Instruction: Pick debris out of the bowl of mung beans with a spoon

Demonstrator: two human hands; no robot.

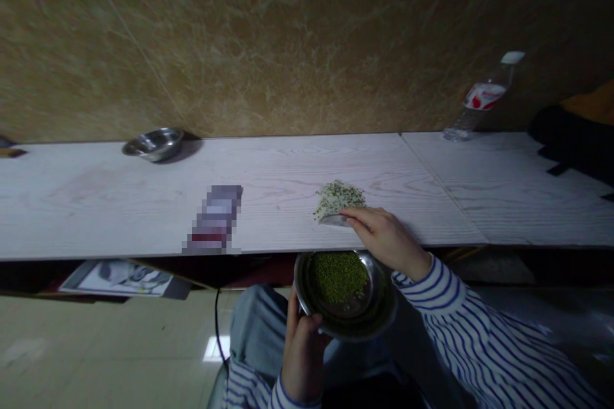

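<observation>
A metal bowl (384, 307) with green beans (339, 276) inside is held by my left hand (306, 339), thumb on its rim, just below the table's front edge. On the table, a small pile of white grains mixed with green beans (338, 197) lies above the bowl. My right hand (384, 236) pinches a thin, pale scraper (332, 220), whose edge touches the near side of the pile. The far part of the scraper is visible; my fingers cover its right end.
An empty metal bowl (156, 146) sits at the back left of the white table (278, 204). A blurred-out flat item (215, 217) lies left of centre. A plastic bottle (484, 96) and dark cloth (570, 140) are at the right. Papers (125, 278) show on a shelf below.
</observation>
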